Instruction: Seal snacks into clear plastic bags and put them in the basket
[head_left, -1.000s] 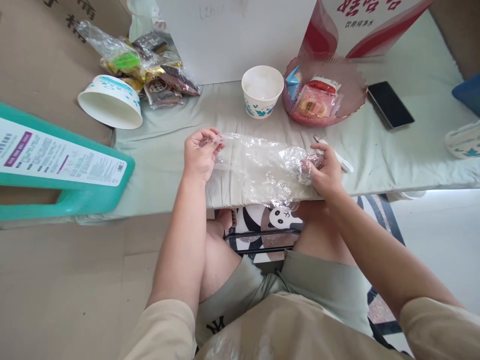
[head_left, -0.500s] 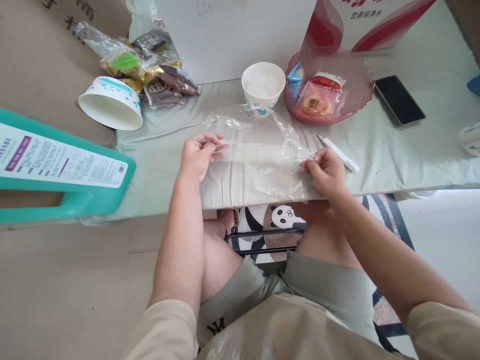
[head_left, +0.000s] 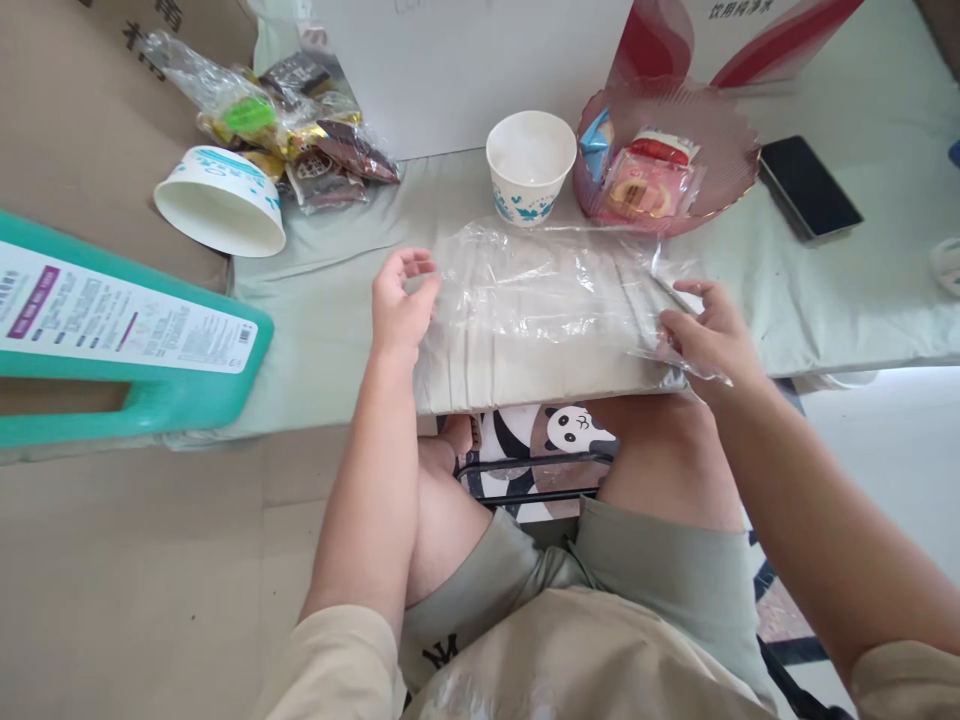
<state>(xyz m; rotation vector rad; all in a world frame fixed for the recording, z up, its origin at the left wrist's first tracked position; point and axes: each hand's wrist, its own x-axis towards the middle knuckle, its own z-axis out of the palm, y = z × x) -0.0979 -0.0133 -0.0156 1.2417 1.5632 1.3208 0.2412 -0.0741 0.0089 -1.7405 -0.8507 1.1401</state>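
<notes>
A clear plastic bag (head_left: 540, 285) lies crinkled over the cloth-covered table edge, between my two hands. My left hand (head_left: 403, 305) is beside the bag's left edge, thumb and fingers apart, with nothing visibly held. At the right end, my right hand (head_left: 709, 335) pinches the bag's film between thumb and fingers. Under the film by my right fingers, a slim utility knife (head_left: 673, 292) is partly covered. Beyond the bag stands a white paper bowl (head_left: 531, 150) with a blue leaf print.
A pink ribbed bowl (head_left: 724, 180) holds wrapped snacks; a black phone (head_left: 811, 188) lies to its right. Toward the left are a tipped paper bowl (head_left: 217, 212), a bag of snacks (head_left: 322, 150) and a green jug (head_left: 251, 365). Boxes (head_left: 480, 80) stand behind.
My right hand has moved right, drawing the plastic bag wider and over the utility knife. My left hand's fingers have come apart from the bag's left edge.
</notes>
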